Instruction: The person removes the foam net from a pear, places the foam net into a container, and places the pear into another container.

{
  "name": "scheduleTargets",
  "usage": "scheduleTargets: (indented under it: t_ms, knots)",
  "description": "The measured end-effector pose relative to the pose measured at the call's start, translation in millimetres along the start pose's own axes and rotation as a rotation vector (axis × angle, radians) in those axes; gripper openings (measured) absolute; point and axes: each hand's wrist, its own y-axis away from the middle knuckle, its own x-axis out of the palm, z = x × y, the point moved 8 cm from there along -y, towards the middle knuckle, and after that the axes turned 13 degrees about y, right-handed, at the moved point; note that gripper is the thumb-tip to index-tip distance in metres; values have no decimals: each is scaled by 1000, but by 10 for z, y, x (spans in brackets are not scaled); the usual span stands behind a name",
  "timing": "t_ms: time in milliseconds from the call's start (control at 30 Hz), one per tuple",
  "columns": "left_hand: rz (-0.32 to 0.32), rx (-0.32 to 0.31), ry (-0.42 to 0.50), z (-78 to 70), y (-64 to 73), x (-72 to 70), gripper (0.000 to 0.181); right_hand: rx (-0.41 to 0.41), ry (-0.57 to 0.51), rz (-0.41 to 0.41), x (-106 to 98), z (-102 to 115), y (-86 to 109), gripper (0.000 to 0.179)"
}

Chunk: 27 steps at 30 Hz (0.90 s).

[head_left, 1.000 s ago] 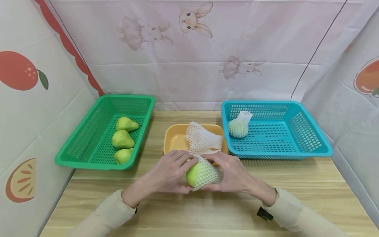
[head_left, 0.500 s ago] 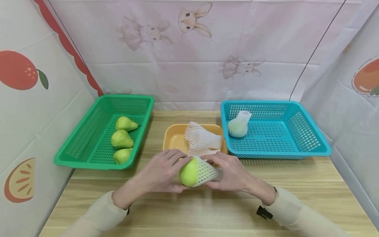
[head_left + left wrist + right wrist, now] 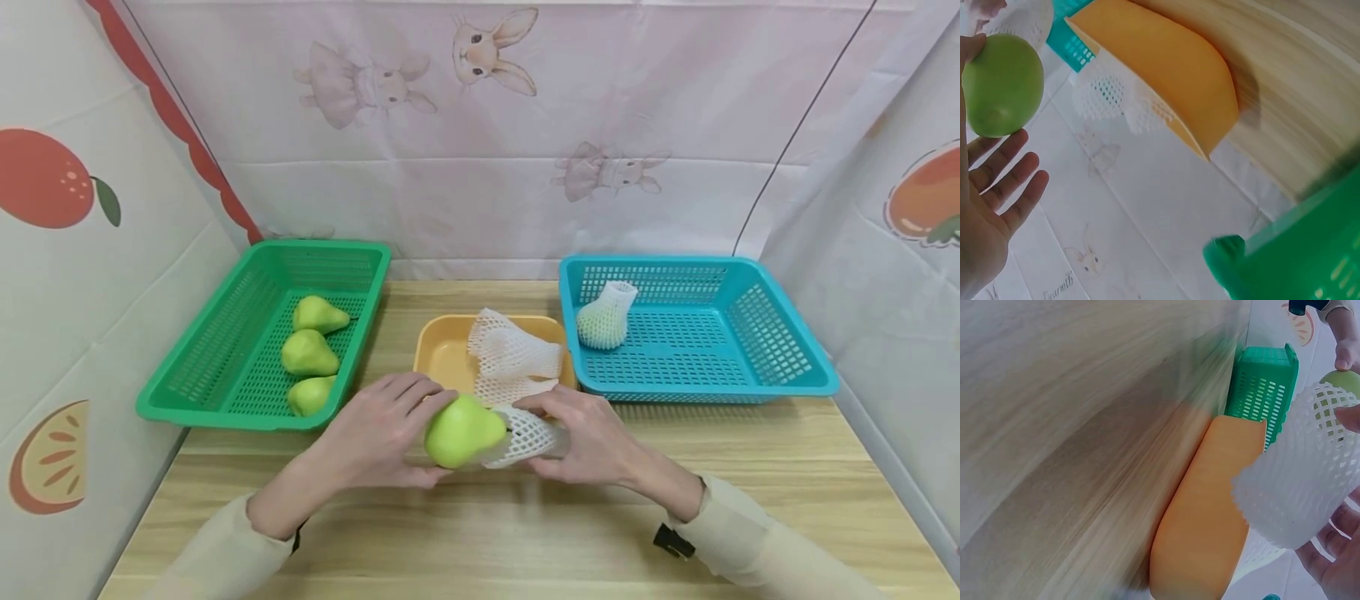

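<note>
My left hand grips a green pear by its round end, thumb on one side and fingers on the other. In the left wrist view the pear sits between thumb and fingertips. My right hand holds a white foam net sleeve, its mouth facing the pear's stem end. The right wrist view shows the sleeve as a wide, hollow tube pinched under the thumb. The stem end of the pear lies right at the sleeve's opening, with most of the fruit bare.
Behind the hands stands a small orange tray with several white foam nets. A green basket at left holds three pears. The blue basket at right contains one net-covered pear.
The left hand has moved left with the pear, drawing it out of the foam net sleeve, so its narrow end and stem now show. The right hand has stayed nearly still with the sleeve.
</note>
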Motion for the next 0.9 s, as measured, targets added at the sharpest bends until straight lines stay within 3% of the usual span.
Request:
scheduleTargets:
  t_ms: [467,633,800,900]
  knots:
    - [42,10,-61,220,158,-206,91,24,17,-13,-27,-72,49,63]
    - [52,-18,-64,421,271,-362,93,23,14,-23,-46,-77,44,62]
    - [21,-61,-75,643,441,-526,81,11,6,-33,-39,-69,51,61]
    - [12,-72,-92,713,528,-565,87,11,4,-35,-36,-70,54,61]
